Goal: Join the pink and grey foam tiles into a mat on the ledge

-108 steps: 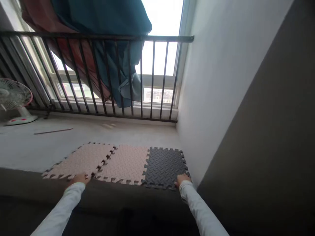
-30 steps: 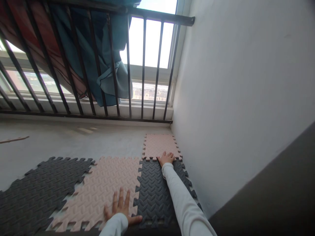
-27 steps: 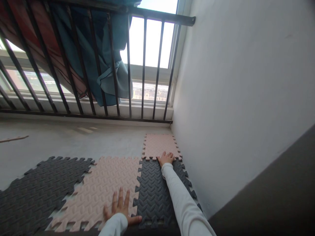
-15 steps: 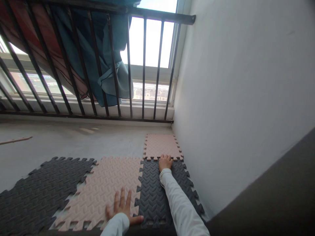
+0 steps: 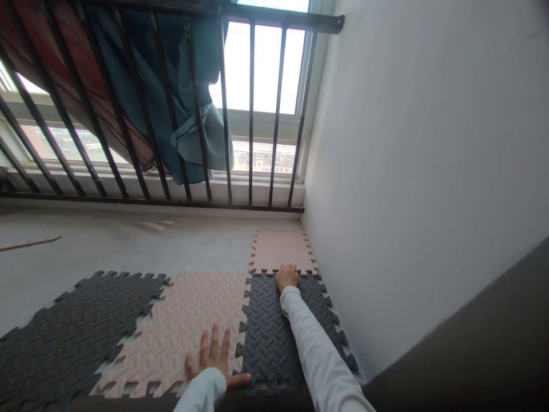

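My left hand [image 5: 213, 357] lies flat on a pink foam puzzle-mat tile [image 5: 171, 332], fingers spread, its thumb reaching the seam with a dark grey foam tile [image 5: 270, 337]. My right hand [image 5: 287, 278] rests, fingers bunched, on the joint between that grey tile and a smaller pink foam tile [image 5: 278, 252] beyond it. Another dark grey tile [image 5: 81, 317] interlocks with the left side of the pink one. My white sleeves cover both forearms, and the right sleeve hides part of the grey tile.
A white wall [image 5: 398, 183] runs along the mats' right side. Bare concrete floor [image 5: 128, 246] with a thin stick [image 5: 30, 243] lies beyond them. Farther off stands a black metal railing [image 5: 150, 203] before a window with a teal and red curtain [image 5: 189, 97].
My right hand's fingers have curled in at the seam since a second ago. The view has tilted slightly. Several tiles now lie where the earlier frame showed a single row of three.
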The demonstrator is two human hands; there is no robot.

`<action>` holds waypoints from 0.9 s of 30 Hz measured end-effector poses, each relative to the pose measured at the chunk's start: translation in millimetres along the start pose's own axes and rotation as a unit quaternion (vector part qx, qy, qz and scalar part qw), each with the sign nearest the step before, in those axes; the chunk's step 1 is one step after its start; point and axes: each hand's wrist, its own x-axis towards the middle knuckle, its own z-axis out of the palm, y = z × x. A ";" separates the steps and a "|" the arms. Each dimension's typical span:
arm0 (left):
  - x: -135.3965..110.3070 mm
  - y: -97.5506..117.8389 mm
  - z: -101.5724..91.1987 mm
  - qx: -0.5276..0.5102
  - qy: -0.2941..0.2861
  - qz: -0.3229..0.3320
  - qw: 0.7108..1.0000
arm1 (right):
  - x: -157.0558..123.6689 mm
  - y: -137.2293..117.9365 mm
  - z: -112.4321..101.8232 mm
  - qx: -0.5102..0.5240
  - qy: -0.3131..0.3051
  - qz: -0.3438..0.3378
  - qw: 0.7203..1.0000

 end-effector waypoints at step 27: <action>-1.3 0.9 -1.3 0.010 0.005 0.004 1.000 | -23.8 39.4 6.4 0.003 -0.107 -0.037 0.994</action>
